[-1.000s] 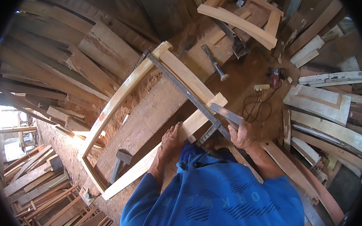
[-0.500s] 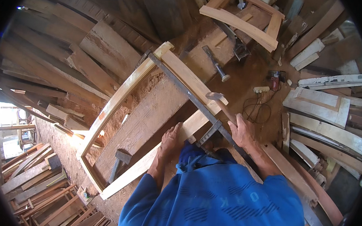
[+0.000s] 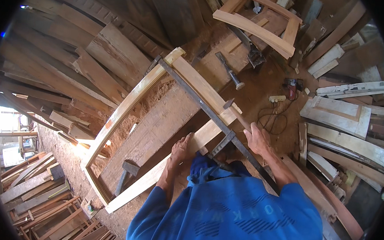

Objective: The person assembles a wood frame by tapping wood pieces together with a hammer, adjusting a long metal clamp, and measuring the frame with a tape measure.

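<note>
A large wooden frame (image 3: 129, 95) lies tilted before me on a worn plank bench (image 3: 150, 125). Across its right end runs a long metal bar clamp (image 3: 193, 93), its sliding jaw near my body. My right hand (image 3: 257, 139) is wrapped round the wooden handle of a hammer (image 3: 229, 104), whose head is at the frame's right corner, close to the clamp bar. My left hand (image 3: 182, 149) grips the frame's near rail, fingers over its far edge. A second, heavier hammer (image 3: 127, 174) rests on the bench inside the frame's lower left corner.
Boards lean in stacks along the left (image 3: 50, 71) and right. A smaller wooden frame (image 3: 255, 25) lies at the far end, near a metal clamp (image 3: 230, 71). On the floor are a red power tool (image 3: 293, 87), a cord (image 3: 273, 120) and a power strip (image 3: 277, 99).
The hammer's head has shifted slightly to the right and turned at the frame's corner. My left hand keeps its place on the near rail.
</note>
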